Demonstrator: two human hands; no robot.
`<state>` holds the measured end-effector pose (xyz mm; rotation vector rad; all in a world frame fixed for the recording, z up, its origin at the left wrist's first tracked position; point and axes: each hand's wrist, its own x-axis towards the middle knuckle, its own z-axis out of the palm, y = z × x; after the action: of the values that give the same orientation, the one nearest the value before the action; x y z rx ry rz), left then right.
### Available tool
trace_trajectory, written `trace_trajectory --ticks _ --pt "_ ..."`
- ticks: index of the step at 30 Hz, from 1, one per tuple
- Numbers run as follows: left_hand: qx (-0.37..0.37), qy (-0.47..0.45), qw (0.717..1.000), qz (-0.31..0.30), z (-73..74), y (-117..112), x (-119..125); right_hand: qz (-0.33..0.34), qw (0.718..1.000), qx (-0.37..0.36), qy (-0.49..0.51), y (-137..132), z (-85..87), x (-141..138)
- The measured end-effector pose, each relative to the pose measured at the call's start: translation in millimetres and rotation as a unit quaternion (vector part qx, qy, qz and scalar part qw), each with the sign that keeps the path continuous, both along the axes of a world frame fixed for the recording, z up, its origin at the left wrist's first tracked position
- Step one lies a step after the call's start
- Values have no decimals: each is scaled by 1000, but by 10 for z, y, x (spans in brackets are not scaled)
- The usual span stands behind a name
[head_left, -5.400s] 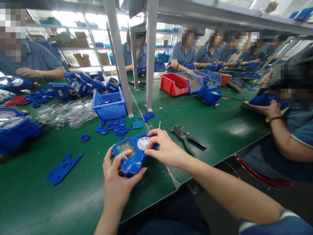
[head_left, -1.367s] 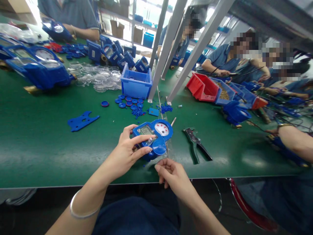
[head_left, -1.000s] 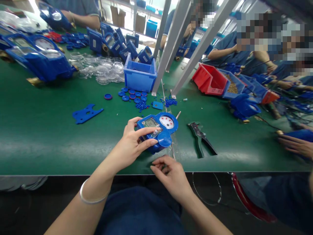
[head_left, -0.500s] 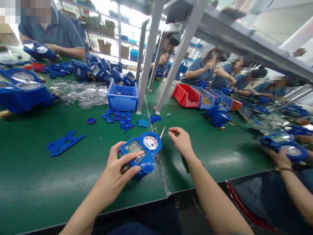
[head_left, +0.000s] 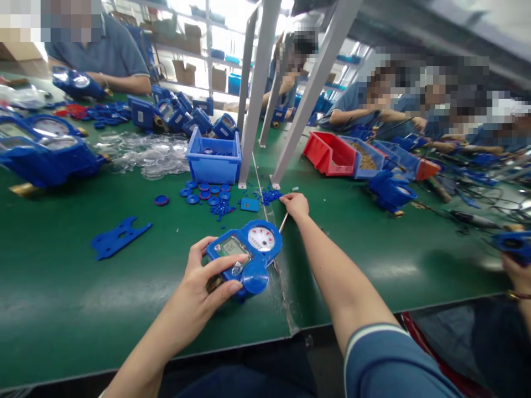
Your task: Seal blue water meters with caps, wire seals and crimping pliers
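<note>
My left hand grips a blue water meter that rests near the front edge of the green table. The meter has a small display, a white dial and a round blue cap. My right hand is stretched forward past the meter. Its fingers are bent down at a pile of small blue pellets, beside a thin metal pin. What its fingertips hold, if anything, is hidden.
A blue bin stands behind round blue caps and a small blue square plate. A flat blue bracket lies left, clear lenses and more meters farther back. Grey frame posts and a red bin stand ahead. Co-workers sit around.
My right hand left the table's front edge and reached forward to the blue pellets. My left hand kept hold of the meter. The pliers have dropped from sight behind my right arm.
</note>
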<state>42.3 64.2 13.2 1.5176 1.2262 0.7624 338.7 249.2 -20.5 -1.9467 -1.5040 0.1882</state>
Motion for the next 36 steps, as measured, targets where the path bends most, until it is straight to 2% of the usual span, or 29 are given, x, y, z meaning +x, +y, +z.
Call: trace_trajectory --ticks 4,7,9,12,14,16,19,22,26,32,36 --pt "27 -23 999 -1 24 -6 1 -18 995 -96 24 83 40 -9" --pt "39 -31 999 2 8 -2 -3 28 997 -71 -5 -94 164 -30" --pt "40 -36 999 4 4 -3 -6 53 996 -66 -4 -420 280 -74" --pt "50 -40 998 8 9 -2 -8 64 998 -9 -2 -1144 397 -224" --pt "56 -40 998 10 12 0 -5 120 991 56 9 -1650 410 -383" --pt "60 -39 997 10 11 2 -2 172 981 86 24 -2067 390 -568" --pt "69 -29 997 7 5 -1 0 201 974 103 23 -2438 362 -832" --pt "91 -10 996 9 -5 1 -1 213 967 137 3 -2541 373 -1013" --pt "97 -6 995 10 -14 10 -1 215 959 173 -59 -2502 389 -1123" --pt "60 -44 997 -2 -23 4 -9 199 953 167 -155 -2475 314 -1210" --pt "61 -40 997 -2 -28 -3 -19 185 961 138 -154 -2483 294 -1244"
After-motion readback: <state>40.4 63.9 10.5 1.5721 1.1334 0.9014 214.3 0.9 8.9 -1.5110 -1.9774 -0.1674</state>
